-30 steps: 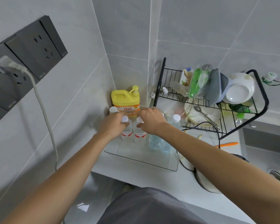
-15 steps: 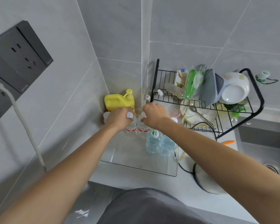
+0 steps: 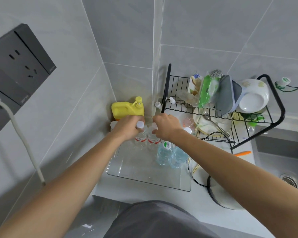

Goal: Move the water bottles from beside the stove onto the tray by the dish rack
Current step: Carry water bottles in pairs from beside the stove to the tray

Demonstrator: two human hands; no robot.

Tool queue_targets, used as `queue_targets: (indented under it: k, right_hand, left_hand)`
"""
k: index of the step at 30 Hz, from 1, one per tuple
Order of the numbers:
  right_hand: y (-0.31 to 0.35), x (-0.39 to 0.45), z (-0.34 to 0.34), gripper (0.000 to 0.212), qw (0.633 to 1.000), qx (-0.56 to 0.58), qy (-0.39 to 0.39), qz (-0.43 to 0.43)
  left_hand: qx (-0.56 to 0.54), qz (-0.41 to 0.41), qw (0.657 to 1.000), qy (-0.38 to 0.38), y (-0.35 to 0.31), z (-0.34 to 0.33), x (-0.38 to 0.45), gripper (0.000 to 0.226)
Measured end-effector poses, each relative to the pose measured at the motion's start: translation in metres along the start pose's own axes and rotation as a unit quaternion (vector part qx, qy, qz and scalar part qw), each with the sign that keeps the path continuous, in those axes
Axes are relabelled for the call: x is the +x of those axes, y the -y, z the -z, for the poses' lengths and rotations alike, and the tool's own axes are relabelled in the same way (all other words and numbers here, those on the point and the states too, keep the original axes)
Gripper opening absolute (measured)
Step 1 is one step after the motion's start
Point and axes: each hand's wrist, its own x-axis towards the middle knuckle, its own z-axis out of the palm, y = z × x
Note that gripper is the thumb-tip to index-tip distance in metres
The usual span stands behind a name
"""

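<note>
A clear plastic tray (image 3: pixel 144 181) sits on the counter left of the black dish rack (image 3: pixel 218 121). At its far end stand two clear red-labelled water bottles with white caps. My left hand (image 3: pixel 127 127) grips the neck of the left red-labelled bottle (image 3: pixel 141 139). My right hand (image 3: pixel 167 127) grips the neck of the right red-labelled bottle (image 3: pixel 152 140). Both bottles are upright inside the tray. Two bluish bottles (image 3: pixel 164 154) stand at the tray's right side, partly under my right forearm. Another white cap (image 3: pixel 113 124) shows behind my left hand.
A yellow pump jug (image 3: pixel 126 108) stands in the corner behind the tray. The rack holds bowls, lids, a plate and cutlery. A round pot lid (image 3: pixel 220 194) and a black cable lie right of the tray. The sink (image 3: pixel 282 162) is at the far right. A wall socket with a white plug is on the left.
My view has drifted a little. Both hands have stayed closed on the two red-labelled bottles at the tray's far end, shifting only slightly.
</note>
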Motion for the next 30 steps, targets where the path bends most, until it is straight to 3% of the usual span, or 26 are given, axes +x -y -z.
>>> queue_targets:
  k: [11,21,30]
  right_hand:
    - [0.0,-0.006,0.0,0.04,1.0,0.006,-0.004,0.006]
    - [0.0,-0.01,0.002,0.039,1.0,0.025,-0.001,0.009]
    - [-0.008,-0.024,-0.001,0.042,0.998,0.061,-0.031,0.015]
  left_hand:
    - [0.006,0.004,1.0,-0.025,-0.003,-0.006,0.003,0.02]
    - [0.023,0.006,0.999,-0.025,-0.001,-0.007,-0.002,0.02]
    - [0.091,0.05,0.993,-0.063,-0.017,-0.002,-0.024,0.039]
